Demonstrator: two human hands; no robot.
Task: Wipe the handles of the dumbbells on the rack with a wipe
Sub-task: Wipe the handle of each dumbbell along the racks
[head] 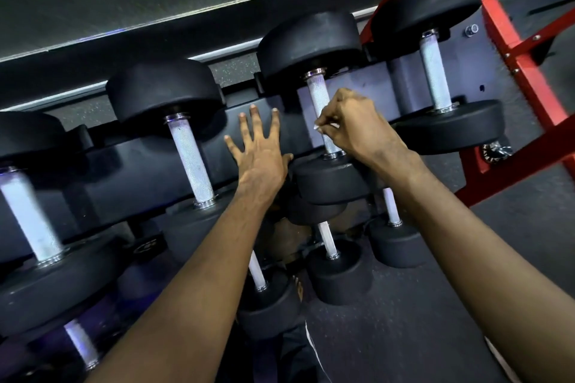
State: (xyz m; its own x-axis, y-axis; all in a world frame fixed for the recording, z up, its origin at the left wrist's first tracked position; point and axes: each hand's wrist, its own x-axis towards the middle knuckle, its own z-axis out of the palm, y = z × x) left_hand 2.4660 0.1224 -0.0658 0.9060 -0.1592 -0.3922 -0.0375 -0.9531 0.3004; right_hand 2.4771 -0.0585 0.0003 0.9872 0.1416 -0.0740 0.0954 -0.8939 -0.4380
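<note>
Right grip [354, 124] pinched wipe [325, 127] on 1 handle [315, 96], rack [140, 162] top row; left grip [258, 152] spread, empty. Other handles [191, 158] likely pending.

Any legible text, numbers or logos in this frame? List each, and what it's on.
No text can be read here.
Faint mark on a lower dumbbell head: too dark and blurred to read.
Gold marking low in the middle: blurred, unreadable.
</note>
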